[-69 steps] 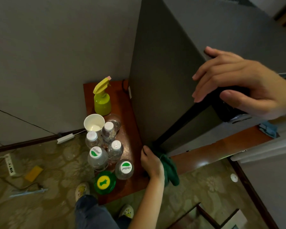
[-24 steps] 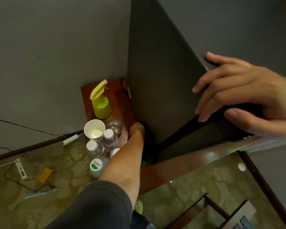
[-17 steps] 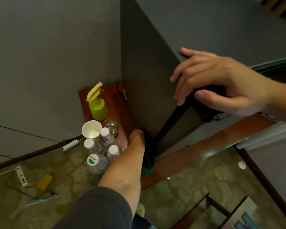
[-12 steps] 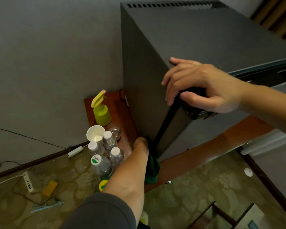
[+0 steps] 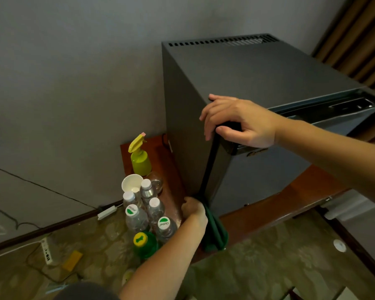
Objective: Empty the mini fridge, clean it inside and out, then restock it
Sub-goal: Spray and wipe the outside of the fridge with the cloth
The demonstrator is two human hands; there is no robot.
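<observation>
gripping the cloth point(image 5: 215, 233) in my left hand point(image 5: 193, 210), fingers curled round it, low against the fridge point(image 5: 268, 72); right hand point(image 5: 240, 120) fingers clamp its top corner.

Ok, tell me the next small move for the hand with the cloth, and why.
Probably draw the green cloth up the front vertical edge of the mini fridge. The left hand grips it at the bottom corner, the edge lies above, and the right hand holds the top corner, steadying it. The bottles crowd beside the hand, so up looks freest.
</observation>
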